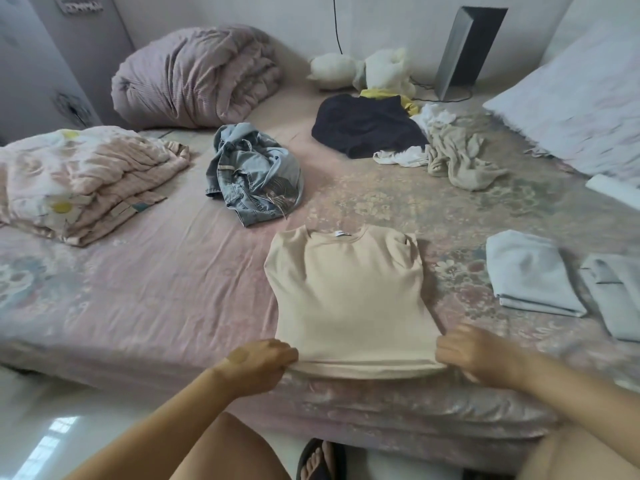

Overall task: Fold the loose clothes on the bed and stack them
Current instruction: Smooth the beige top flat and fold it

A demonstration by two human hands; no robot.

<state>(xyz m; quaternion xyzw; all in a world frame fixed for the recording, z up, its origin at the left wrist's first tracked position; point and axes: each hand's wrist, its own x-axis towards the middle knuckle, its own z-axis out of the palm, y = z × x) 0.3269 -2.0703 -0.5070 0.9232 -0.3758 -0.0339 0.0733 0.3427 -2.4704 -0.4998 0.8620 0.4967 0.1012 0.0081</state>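
A beige shirt [349, 299] lies flat on the bed with its sleeves folded in and its collar pointing away from me. My left hand [258, 362] pinches its bottom left corner and my right hand [474, 351] pinches its bottom right corner, both at the near edge of the bed. Crumpled jeans [252, 174] lie beyond the shirt. A dark garment [363, 126], white and yellow pieces [429, 116] and a beige cloth [460, 161] form a loose pile further back. Two folded pale blue items [526, 271] lie to the right.
The bed sheet [156, 282] is pink with flowers. A folded floral quilt [79, 181] and a rolled mauve duvet [194, 74] sit at the left. A white plush toy [360, 69], a grey box [464, 50] and a pillow [575, 102] line the back and right.
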